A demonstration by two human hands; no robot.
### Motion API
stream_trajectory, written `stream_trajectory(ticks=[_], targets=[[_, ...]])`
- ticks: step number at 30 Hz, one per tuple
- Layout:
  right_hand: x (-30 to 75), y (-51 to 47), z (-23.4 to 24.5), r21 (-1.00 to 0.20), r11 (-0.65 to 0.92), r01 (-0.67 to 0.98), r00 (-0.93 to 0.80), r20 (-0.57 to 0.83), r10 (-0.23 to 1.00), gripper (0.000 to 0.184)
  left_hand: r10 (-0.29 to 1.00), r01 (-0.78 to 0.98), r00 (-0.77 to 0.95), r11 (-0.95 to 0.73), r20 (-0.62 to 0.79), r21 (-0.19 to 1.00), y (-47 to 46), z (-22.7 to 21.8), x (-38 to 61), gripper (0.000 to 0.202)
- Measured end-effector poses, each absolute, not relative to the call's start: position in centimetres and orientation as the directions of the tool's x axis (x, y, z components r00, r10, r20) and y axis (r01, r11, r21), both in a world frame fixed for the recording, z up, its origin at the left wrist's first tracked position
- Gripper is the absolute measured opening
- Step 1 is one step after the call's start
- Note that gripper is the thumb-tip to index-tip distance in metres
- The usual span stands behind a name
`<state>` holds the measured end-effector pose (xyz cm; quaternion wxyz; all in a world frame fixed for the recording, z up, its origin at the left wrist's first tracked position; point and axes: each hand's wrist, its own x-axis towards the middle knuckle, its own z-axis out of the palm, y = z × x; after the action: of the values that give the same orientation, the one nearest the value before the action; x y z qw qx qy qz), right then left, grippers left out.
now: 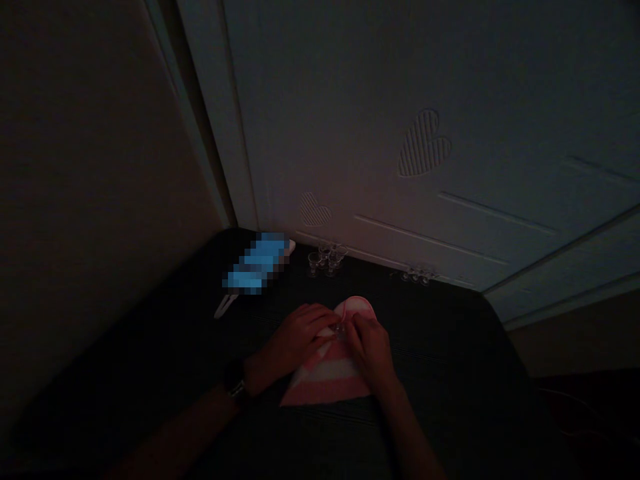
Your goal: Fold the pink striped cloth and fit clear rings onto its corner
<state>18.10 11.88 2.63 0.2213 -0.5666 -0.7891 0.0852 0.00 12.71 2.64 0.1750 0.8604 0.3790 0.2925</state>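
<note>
In dim light, a pink and white striped cloth (327,383) lies on a dark table (450,373). My left hand (299,337) and my right hand (371,348) rest on its upper part, fingers curled and meeting around a small clear glass item (340,328) at the cloth's middle. Both hands look closed in a pinch on it. A dark watch sits on my left wrist (235,381).
A cluster of small clear glasses (327,259) stands at the table's back edge, with a second group (417,273) to its right. A blurred blue object (257,263) and a white item (225,305) lie at back left. A panelled wall with heart shapes (425,143) rises behind.
</note>
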Motion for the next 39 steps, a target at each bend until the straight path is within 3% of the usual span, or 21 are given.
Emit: stream_trajectory(ticks=[7,13,18,28,33,39], targets=[[18.4,11.9,2.5,-0.404,0.362,0.84,-0.273,0.26,0.926,0.027,0.756,0.537,0.549,-0.646,0.357,0.542,12.6,2.9,-0.1,0.025],[18.3,11.8,2.6,-0.445,0.376,0.813,-0.276,0.274,0.921,0.021,0.814,0.584,0.486,-0.573,0.317,0.575,12.4,4.0,-0.2,0.038],[18.3,11.8,2.7,-0.468,0.387,0.794,-0.287,0.272,0.918,0.014,0.855,0.509,0.422,-0.499,0.302,0.701,12.7,4.0,-0.6,0.025],[18.2,11.6,2.2,-0.492,0.423,0.761,-0.309,0.297,0.903,0.011,0.92,0.272,0.345,-0.289,0.188,0.918,13.0,4.9,-0.6,0.027],[18.2,11.6,2.5,-0.489,0.407,0.771,-0.311,0.269,0.912,0.01,0.92,0.285,0.348,-0.286,0.179,0.915,13.6,3.8,-0.7,0.019],[18.1,11.5,2.8,-0.513,0.438,0.739,-0.332,0.288,0.898,0.01,0.876,0.405,0.431,-0.401,0.215,0.822,13.3,3.0,-0.3,0.024]])
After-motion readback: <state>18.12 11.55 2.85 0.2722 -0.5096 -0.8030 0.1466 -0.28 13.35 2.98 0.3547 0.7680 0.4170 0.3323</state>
